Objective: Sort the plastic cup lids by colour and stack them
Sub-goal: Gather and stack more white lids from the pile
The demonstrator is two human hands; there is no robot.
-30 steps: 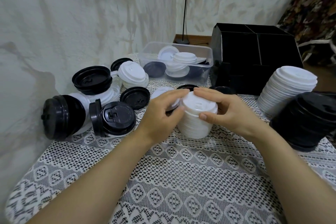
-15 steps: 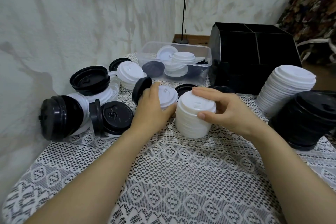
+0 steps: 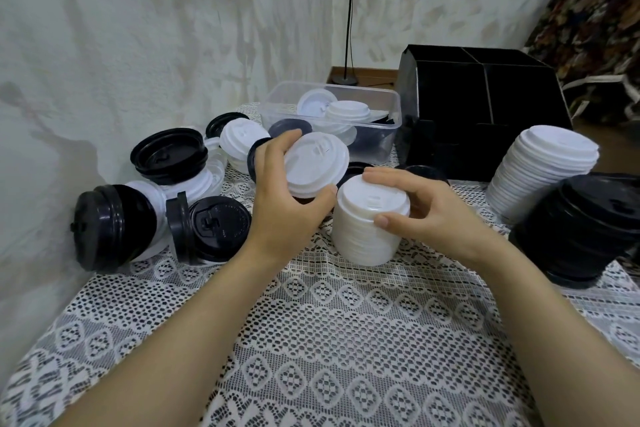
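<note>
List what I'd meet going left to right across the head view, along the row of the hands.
Tipped black lids → black flap lid → left hand, holding a white lid → short white stack → right hand, gripping that stack → black stack.

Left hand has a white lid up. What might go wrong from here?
1. A black lid sits behind the white lid in the left hand; it may ride onto the short white stack the right hand holds.
2. The tall white stack at the right leans; a knock might topple it.
</note>
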